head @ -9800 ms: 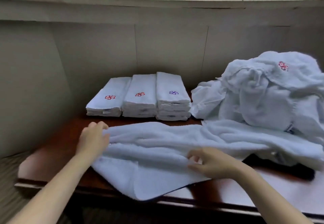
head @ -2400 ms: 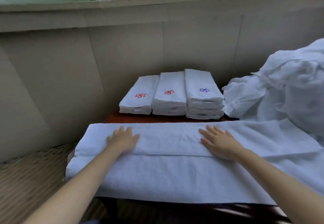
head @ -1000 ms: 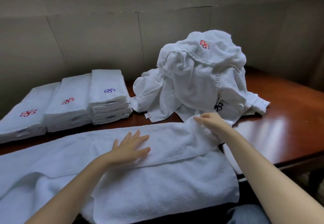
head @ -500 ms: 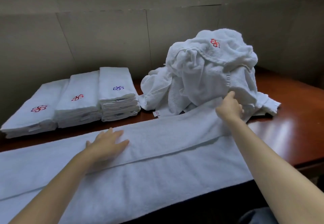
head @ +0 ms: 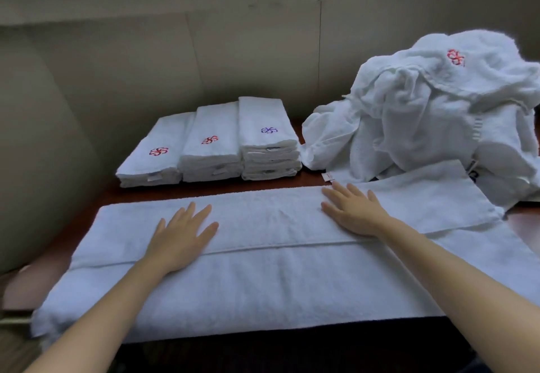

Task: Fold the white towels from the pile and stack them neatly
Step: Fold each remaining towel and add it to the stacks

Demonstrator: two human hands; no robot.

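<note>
A long white towel (head: 263,279) lies across the front of the wooden table (head: 43,270), its far long edge folded over toward me. My left hand (head: 181,235) rests flat on the folded flap, fingers spread. My right hand (head: 353,209) lies flat on the same flap further right. Behind the towel stand three stacks of folded white towels (head: 210,144), two with red emblems and one with a purple emblem. At the back right sits the pile of crumpled white towels (head: 423,109).
A beige wall (head: 146,65) with a ledge runs right behind the stacks and the pile. The towel's near edge hangs over the table's front edge. Bare wood shows at the left end of the table and at the far right (head: 523,217).
My right hand has left the towel's right end near the pile and now lies flat on the flap. My left hand stays pressed on the flap. The view has swung left.
</note>
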